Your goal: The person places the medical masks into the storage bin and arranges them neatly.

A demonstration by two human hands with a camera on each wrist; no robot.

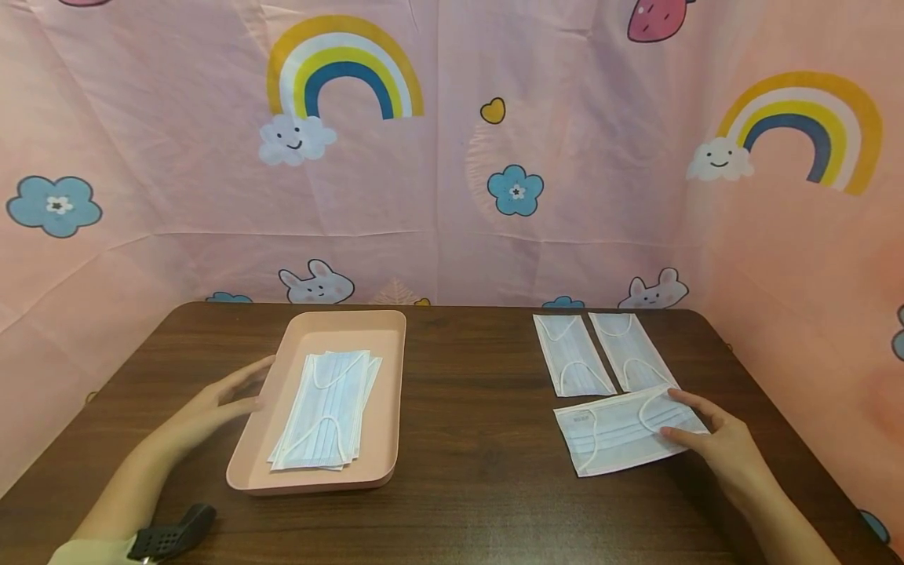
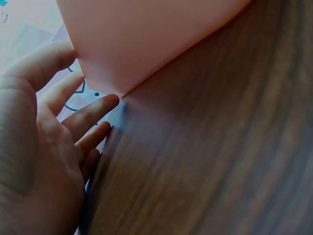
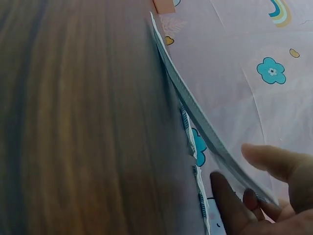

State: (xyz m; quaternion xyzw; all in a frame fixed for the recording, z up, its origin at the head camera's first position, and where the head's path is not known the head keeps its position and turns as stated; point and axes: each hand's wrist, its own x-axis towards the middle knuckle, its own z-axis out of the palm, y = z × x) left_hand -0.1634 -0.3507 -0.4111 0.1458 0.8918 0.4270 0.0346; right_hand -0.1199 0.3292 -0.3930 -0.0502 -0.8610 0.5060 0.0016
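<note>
Fingers and thumb of my right hand (image 1: 730, 455) hold the right end of a pale blue face mask (image 1: 628, 431). In the right wrist view this mask (image 3: 195, 110) slants up off the table between thumb and fingers. Just behind it two more face masks, a left one (image 1: 575, 357) and a right one (image 1: 631, 351), lie side by side. My left hand (image 1: 205, 408) touches the left side of a pink tray (image 1: 387, 392), its fingers loosely extended. Inside the tray, several masks (image 1: 325, 416) lie in a slightly fanned stack; the lower ones are mostly hidden.
Everything stands on a dark brown wooden table (image 1: 480, 471). A pink patterned cloth (image 1: 438, 196) hangs behind the table and along its sides. On the left wrist is a black strap (image 1: 173, 535).
</note>
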